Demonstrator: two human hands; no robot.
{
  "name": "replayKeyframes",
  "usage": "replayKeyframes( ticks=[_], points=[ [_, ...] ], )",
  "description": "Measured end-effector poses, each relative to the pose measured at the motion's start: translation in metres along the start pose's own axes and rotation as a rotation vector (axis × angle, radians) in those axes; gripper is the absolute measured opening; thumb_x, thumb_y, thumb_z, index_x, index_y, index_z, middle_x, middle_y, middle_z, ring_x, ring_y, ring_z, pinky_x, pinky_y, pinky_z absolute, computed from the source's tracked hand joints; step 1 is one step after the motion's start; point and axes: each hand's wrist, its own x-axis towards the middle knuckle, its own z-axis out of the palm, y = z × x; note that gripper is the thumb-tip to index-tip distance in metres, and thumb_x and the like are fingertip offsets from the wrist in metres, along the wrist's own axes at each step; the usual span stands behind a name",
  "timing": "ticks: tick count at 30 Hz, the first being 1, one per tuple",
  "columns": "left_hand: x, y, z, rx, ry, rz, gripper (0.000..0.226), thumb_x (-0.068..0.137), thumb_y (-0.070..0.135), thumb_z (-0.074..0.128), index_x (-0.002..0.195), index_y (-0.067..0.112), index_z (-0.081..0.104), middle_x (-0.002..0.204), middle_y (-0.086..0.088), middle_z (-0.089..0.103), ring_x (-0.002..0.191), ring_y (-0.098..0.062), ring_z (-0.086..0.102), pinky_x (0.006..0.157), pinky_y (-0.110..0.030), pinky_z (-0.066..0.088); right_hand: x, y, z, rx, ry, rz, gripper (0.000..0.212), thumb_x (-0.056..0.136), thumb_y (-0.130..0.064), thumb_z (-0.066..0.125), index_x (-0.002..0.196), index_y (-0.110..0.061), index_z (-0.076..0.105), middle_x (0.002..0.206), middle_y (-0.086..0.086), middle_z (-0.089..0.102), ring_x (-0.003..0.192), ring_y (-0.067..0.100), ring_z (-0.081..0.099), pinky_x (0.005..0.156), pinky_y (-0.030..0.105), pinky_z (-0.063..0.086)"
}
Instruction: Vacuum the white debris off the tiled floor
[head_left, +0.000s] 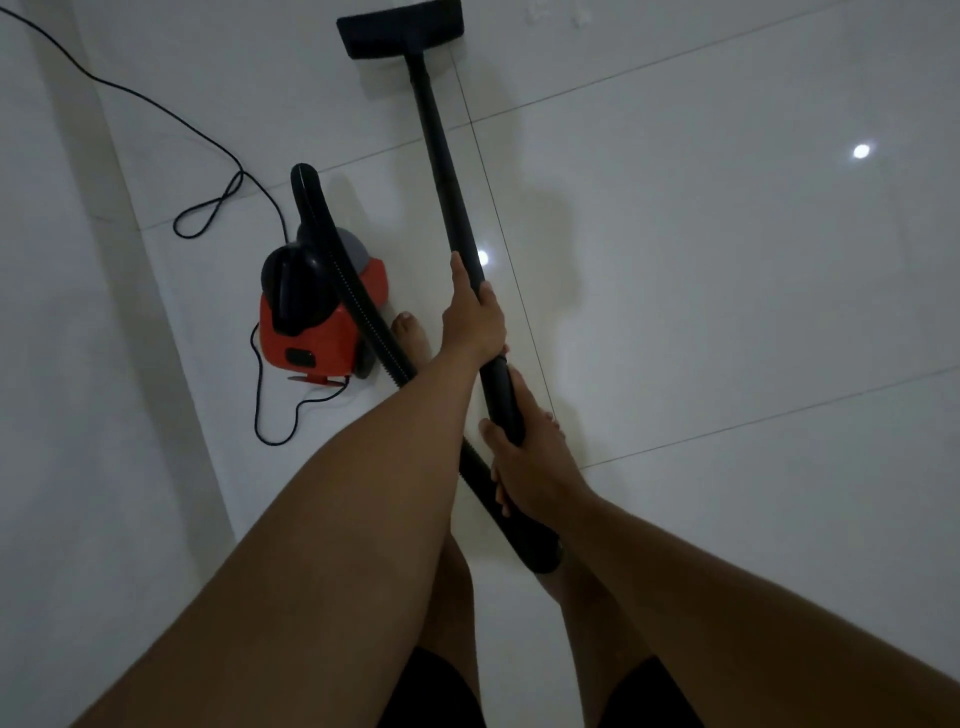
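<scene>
A long black vacuum wand (441, 156) runs from my hands up to a wide black floor head (400, 28) resting flat on the white tiled floor (727, 260) at the top of the view. My left hand (475, 317) grips the wand partway up. Lower down, my right hand (524, 457) grips the wand's handle end, where the ribbed hose begins. Small bits of white debris (558, 15) lie on the tile just right of the floor head, faint against the floor.
A red and black canister vacuum (317, 317) stands on the floor at my left, its ribbed hose (358, 312) arching over it. A black power cord (208, 150) loops across the tiles to the upper left. My bare foot (410, 338) is beside the canister.
</scene>
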Motion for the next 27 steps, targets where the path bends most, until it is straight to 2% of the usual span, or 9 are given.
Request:
replayKeyframes(
  ticks=[4, 8, 13, 16, 21, 23, 24, 25, 27],
  points=[
    [-0.004, -0.002, 0.003, 0.004, -0.007, 0.021, 0.063, 0.111, 0.034, 0.03, 0.161, 0.039, -0.008, 0.082, -0.006, 0.06, 0.06, -0.014, 0.057, 0.041, -0.017, 0.046, 0.005, 0.012, 0.001, -0.071, 0.031, 0.011, 0.095, 0.056, -0.103, 0.02, 0.145, -0.071, 0.016, 0.115, 0.031, 0.063, 0.092, 0.058, 0.066, 0.077, 0.076, 0.053],
    [-0.013, -0.005, 0.006, -0.005, -0.022, 0.02, 0.062, 0.111, 0.034, 0.029, 0.161, 0.038, -0.008, 0.08, -0.005, 0.059, 0.058, -0.014, 0.056, 0.04, -0.016, 0.045, 0.001, 0.015, 0.004, 0.046, -0.042, 0.094, 0.095, 0.06, -0.102, 0.025, 0.147, -0.073, 0.002, 0.143, 0.034, 0.047, 0.133, 0.063, 0.041, 0.103, 0.085, 0.026],
    [-0.015, -0.01, 0.007, -0.007, -0.02, 0.009, 0.063, 0.111, 0.034, 0.03, 0.161, 0.039, -0.009, 0.078, -0.004, 0.057, 0.057, -0.013, 0.055, 0.041, -0.017, 0.046, -0.022, -0.005, -0.012, 0.071, -0.051, 0.055, 0.071, 0.09, -0.069, 0.05, 0.149, -0.067, 0.01, 0.134, 0.024, 0.054, 0.103, 0.045, 0.067, 0.092, 0.066, 0.053],
    [-0.011, -0.017, 0.009, -0.003, -0.023, 0.007, 0.064, 0.111, 0.035, 0.03, 0.16, 0.04, -0.01, 0.076, -0.004, 0.056, 0.057, -0.012, 0.055, 0.047, -0.021, 0.048, -0.019, 0.002, -0.008, 0.094, -0.048, 0.034, 0.082, 0.062, -0.101, 0.038, 0.136, -0.08, 0.008, 0.148, 0.009, 0.042, 0.124, 0.048, 0.056, 0.1, 0.074, 0.044],
    [-0.008, -0.032, 0.013, 0.015, -0.049, 0.028, 0.063, 0.111, 0.035, 0.028, 0.16, 0.04, -0.012, 0.076, -0.004, 0.057, 0.057, -0.012, 0.056, 0.046, -0.019, 0.047, -0.019, 0.019, 0.003, 0.054, -0.059, -0.021, 0.066, 0.084, -0.066, 0.044, 0.135, -0.082, 0.005, 0.162, 0.002, 0.026, 0.138, 0.043, 0.045, 0.108, 0.071, 0.039],
    [-0.005, -0.037, 0.015, 0.022, -0.056, 0.019, 0.063, 0.111, 0.036, 0.028, 0.16, 0.041, -0.012, 0.077, -0.004, 0.059, 0.058, -0.012, 0.057, 0.046, -0.017, 0.046, -0.018, 0.009, 0.001, 0.021, -0.052, -0.073, 0.069, 0.091, -0.057, 0.046, 0.136, -0.079, -0.001, 0.169, -0.009, 0.008, 0.155, 0.027, 0.019, 0.123, 0.059, 0.026],
    [-0.004, -0.039, 0.016, 0.025, -0.056, 0.019, 0.063, 0.111, 0.036, 0.028, 0.159, 0.042, -0.013, 0.077, -0.004, 0.059, 0.058, -0.012, 0.057, 0.046, -0.016, 0.045, -0.017, 0.009, 0.0, 0.043, -0.064, -0.094, 0.071, 0.098, -0.047, 0.048, 0.142, -0.071, -0.002, 0.166, -0.018, 0.001, 0.153, 0.011, 0.007, 0.111, 0.046, 0.038],
    [-0.002, -0.04, 0.016, 0.031, -0.056, 0.021, 0.064, 0.111, 0.036, 0.028, 0.159, 0.041, -0.013, 0.076, -0.003, 0.059, 0.058, -0.011, 0.057, 0.046, -0.016, 0.045, -0.013, 0.011, 0.0, 0.061, -0.089, -0.089, 0.071, 0.104, -0.035, 0.049, 0.149, -0.059, -0.001, 0.158, -0.024, -0.002, 0.144, 0.0, 0.003, 0.103, 0.019, 0.023],
    [0.002, -0.044, 0.017, 0.036, -0.055, 0.022, 0.064, 0.111, 0.036, 0.028, 0.159, 0.042, -0.013, 0.074, -0.003, 0.057, 0.056, -0.01, 0.056, 0.046, -0.016, 0.046, -0.008, 0.019, 0.003, 0.004, -0.121, -0.073, 0.074, 0.104, -0.032, 0.052, 0.153, -0.046, -0.002, 0.157, -0.021, -0.002, 0.143, -0.001, 0.005, 0.121, 0.025, 0.012]
  ],
)
